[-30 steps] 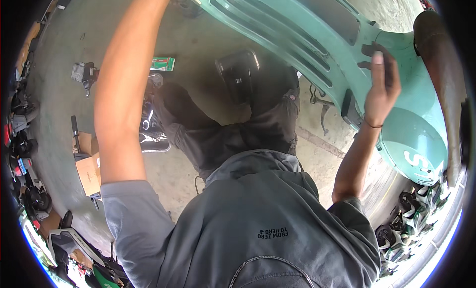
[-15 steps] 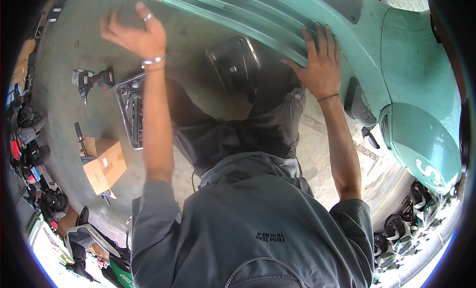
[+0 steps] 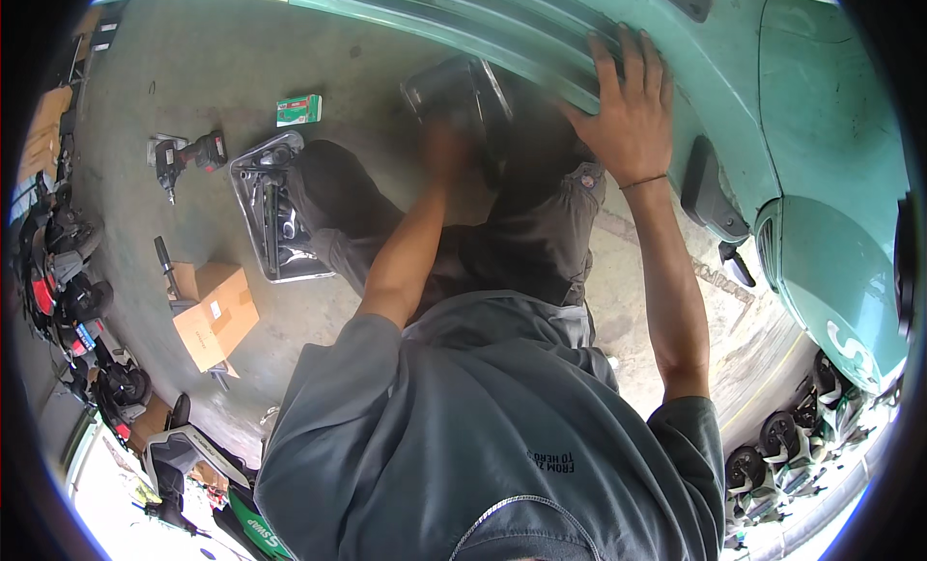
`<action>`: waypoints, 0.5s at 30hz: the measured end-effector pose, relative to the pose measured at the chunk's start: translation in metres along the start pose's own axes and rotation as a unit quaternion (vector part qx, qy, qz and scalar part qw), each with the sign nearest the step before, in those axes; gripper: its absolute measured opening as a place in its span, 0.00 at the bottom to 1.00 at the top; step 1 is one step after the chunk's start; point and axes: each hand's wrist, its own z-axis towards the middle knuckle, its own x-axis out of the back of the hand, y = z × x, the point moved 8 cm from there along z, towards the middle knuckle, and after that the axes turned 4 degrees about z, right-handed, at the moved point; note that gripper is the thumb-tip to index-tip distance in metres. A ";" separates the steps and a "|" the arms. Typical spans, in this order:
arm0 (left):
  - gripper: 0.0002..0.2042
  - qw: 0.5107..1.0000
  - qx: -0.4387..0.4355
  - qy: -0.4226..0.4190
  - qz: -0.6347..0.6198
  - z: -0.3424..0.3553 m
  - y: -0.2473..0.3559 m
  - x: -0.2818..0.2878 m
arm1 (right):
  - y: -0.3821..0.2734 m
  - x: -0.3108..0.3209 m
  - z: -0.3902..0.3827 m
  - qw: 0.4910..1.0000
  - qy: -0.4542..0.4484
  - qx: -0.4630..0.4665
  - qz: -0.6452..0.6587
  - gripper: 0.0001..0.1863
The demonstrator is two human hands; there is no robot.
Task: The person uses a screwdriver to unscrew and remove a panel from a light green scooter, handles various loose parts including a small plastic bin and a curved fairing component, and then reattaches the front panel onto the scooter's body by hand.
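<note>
My right hand [image 3: 632, 117] lies flat with fingers spread on the ribbed lower edge of a mint-green scooter body panel [image 3: 821, 88]. Between my knees, my left hand [image 3: 449, 151] is smeared by motion, so its fingers and anything in them cannot be made out. It is lowered beside a dark rectangular tray [image 3: 439, 86] with a shiny rim, partly in shadow under the panel's edge. A small green and white box [image 3: 299, 110] sits on the floor past my left knee. Close to that knee is a metal tray [image 3: 253, 235] of sockets and hand tools.
A cordless power driver [image 3: 188, 160] lies on the floor to the left. Nearer me stands an open cardboard box [image 3: 217, 315] with black-handled parts by it. Parked scooters [image 3: 72, 271] line the left side. A black footrest-like part [image 3: 713, 189] juts out below the scooter panel.
My left hand has swung from the upper left, in and down between my knees. The green box and tool tray show more fully. My right hand stays on the panel.
</note>
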 end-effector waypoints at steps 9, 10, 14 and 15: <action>0.16 0.936 0.033 -0.038 -0.348 0.043 -0.039 0.054 | 0.002 0.005 -0.002 1.000 0.022 0.000 -0.012 0.41; 0.14 0.934 0.030 0.041 -0.355 0.053 -0.056 0.073 | 0.001 0.005 -0.001 1.000 0.019 -0.001 -0.008 0.41; 0.15 0.921 0.057 0.119 -0.366 0.067 -0.069 0.091 | 0.000 0.003 -0.002 1.000 0.018 -0.001 -0.011 0.41; 0.15 0.921 0.057 0.118 -0.368 0.067 -0.063 0.091 | 0.001 0.003 -0.002 1.000 0.018 -0.001 -0.013 0.41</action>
